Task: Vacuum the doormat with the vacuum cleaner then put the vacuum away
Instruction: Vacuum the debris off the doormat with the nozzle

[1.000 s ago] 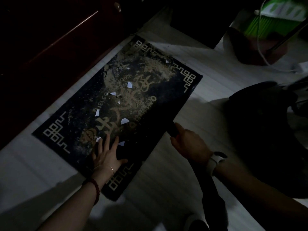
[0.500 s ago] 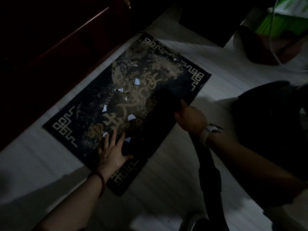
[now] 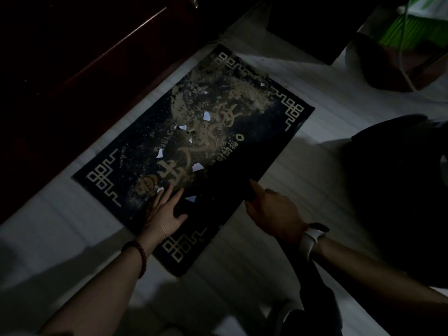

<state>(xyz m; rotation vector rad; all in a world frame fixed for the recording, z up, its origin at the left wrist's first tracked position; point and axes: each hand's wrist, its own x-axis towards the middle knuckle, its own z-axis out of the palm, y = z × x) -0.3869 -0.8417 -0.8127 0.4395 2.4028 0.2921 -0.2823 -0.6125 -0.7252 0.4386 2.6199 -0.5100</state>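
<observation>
1. Compared with half a second ago, I am seeing the right hand (image 3: 274, 209) pulled back toward the near edge of the doormat (image 3: 194, 151), taking the dark vacuum nozzle (image 3: 228, 190) with it; the patch near the small gold characters that it was covering is now showing.
2. The left hand (image 3: 164, 212) is staying where it was, pressing flat on the mat's near part with fingers spread and straight.
3. The right hand is curling around the dark vacuum tube (image 3: 312, 282), index finger stretched along it; the tube is running back under the wrist toward me.
4. I am counting two hands, one doormat, and about nine white paper scraps (image 3: 206, 116) scattered across the mat's middle, plus a sandy spread of dirt (image 3: 242, 93) toward its far end.
5. The doormat is lying on the pale floor (image 3: 315, 170), angled beside a dark red cabinet (image 3: 72, 69).
6. On the wrists: a red bead bracelet (image 3: 141, 253) on the left, a white watch (image 3: 311, 238) on the right.
7. A large dark shape (image 3: 392, 190) is sitting right of the mat; too dim to tell what it is. A green object (image 3: 412, 27) and a white cord (image 3: 403, 57) are lying at top right.
</observation>
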